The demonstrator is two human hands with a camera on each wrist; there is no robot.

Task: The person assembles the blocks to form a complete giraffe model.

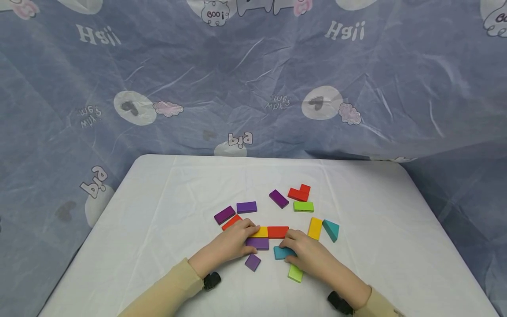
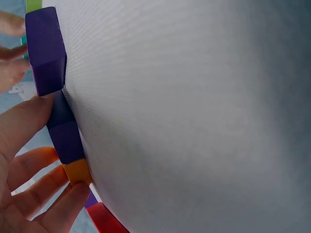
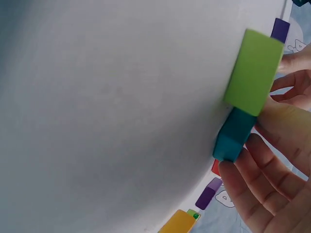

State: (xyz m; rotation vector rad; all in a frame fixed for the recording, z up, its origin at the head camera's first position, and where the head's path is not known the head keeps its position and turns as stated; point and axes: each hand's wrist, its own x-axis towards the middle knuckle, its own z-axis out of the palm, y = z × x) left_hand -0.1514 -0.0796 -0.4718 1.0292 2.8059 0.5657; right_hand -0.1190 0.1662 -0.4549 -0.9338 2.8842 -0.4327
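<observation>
Flat coloured blocks lie on the white table. My left hand [image 1: 231, 241] spans a purple block [image 1: 257, 243] and the yellow block [image 1: 261, 232] against its far side. In the left wrist view the thumb is at the purple block [image 2: 68, 138] and fingertips touch the yellow block [image 2: 77, 171]. A red block [image 1: 278, 232] adjoins the yellow one on the right. My right hand [image 1: 308, 252] pinches a teal block [image 1: 282, 252] between thumb and fingers, just right of the purple block. A small purple block [image 1: 252, 262] and a lime block [image 1: 295, 273] lie nearer me.
Behind my left hand are a red block [image 1: 231, 222] and two purple blocks, one violet [image 1: 247, 207]. Farther back lie a dark purple block [image 1: 279, 198], a red L-shaped piece [image 1: 299, 193] and a lime block [image 1: 303, 206]. A yellow block [image 1: 314, 228] and teal triangle [image 1: 332, 230] lie right.
</observation>
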